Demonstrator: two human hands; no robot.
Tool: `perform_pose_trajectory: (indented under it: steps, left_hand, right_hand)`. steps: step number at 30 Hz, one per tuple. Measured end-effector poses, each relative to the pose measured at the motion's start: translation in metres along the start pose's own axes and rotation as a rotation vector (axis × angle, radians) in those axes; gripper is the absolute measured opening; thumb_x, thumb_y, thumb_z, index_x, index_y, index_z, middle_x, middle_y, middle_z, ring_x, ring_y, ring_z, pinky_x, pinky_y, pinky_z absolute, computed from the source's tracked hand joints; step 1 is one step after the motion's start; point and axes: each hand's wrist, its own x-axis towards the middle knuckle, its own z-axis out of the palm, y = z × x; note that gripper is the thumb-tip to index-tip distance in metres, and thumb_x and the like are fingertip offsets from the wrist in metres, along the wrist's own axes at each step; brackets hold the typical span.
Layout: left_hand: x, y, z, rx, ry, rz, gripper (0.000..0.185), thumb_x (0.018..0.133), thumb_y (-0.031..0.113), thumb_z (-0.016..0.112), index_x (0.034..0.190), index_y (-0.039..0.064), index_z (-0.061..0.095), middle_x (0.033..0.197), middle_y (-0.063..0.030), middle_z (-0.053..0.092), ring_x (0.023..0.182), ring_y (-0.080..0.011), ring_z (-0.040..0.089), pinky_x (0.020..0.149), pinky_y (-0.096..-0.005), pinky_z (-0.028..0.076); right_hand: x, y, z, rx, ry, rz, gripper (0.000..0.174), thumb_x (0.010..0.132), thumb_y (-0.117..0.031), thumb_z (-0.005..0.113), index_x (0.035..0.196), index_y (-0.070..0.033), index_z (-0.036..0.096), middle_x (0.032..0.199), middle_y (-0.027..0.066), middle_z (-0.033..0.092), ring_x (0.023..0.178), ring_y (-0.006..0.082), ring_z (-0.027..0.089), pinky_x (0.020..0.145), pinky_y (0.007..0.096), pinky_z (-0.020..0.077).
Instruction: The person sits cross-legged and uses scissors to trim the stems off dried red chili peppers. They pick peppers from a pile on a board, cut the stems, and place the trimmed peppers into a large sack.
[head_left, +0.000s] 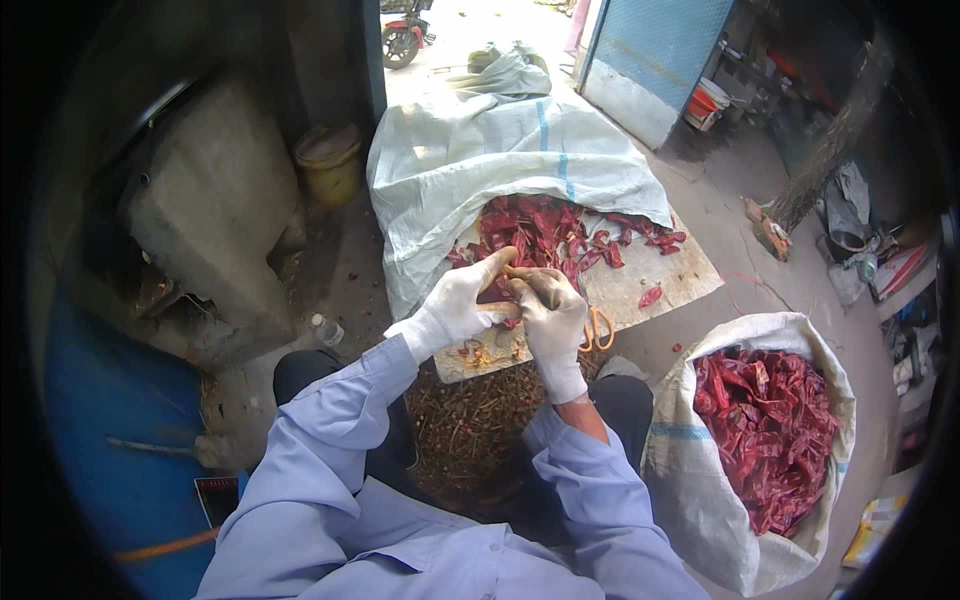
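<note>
My left hand (454, 300), in a white work glove, is in front of the pile with finger and thumb around a dried red chilli pepper (495, 291), partly hidden by the glove. Its fingertips meet those of my right hand (553, 311), gloved too, with stained fingers curled inward. What the right fingertips pinch is hidden. Beyond both hands, a heap of dried red chilli peppers (536, 225) spills from a white woven sack (517, 142) onto a board (652, 277). Orange-handled scissors (598, 330) show just right of my right hand, their blades largely hidden.
At my right stands an open woven sack (667, 457) full of dried red peppers (772, 435). Stems and scraps (476, 420) cover the floor between my knees. To the left are a plastic bottle (328, 330), a lidded bucket (330, 165) and a concrete block (217, 195). A wooden post (832, 142) rises at right.
</note>
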Motion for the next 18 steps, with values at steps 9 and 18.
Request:
perform_pose_trajectory:
  steps: [9,18]
  left_hand:
    - [-0.012,0.009,-0.008,0.091,-0.022,-0.053,0.033,0.088,0.013,0.074,0.118,0.002,0.066,0.096,-0.0196,0.072,0.089,-0.0347,0.073,0.077,-0.0392,0.057]
    - [-0.017,-0.007,-0.023,0.199,-0.184,0.098,0.025,0.093,0.021,0.076,0.108,0.002,0.069,0.087,-0.0222,0.069,0.080,-0.0405,0.069,0.068,-0.0400,0.052]
  right_hand:
    - [-0.003,-0.009,0.010,-0.214,-0.010,-0.395,0.013,0.084,0.005,0.072,0.095,0.003,0.078,0.094,0.0157,0.075,0.084,0.0275,0.073,0.077,0.0342,0.0573]
    - [-0.007,0.007,-0.002,0.411,-0.196,0.271,0.022,0.096,-0.009,0.066,0.103,0.011,0.072,0.094,0.0091,0.073,0.079,0.0129,0.065,0.076,0.0257,0.0547]
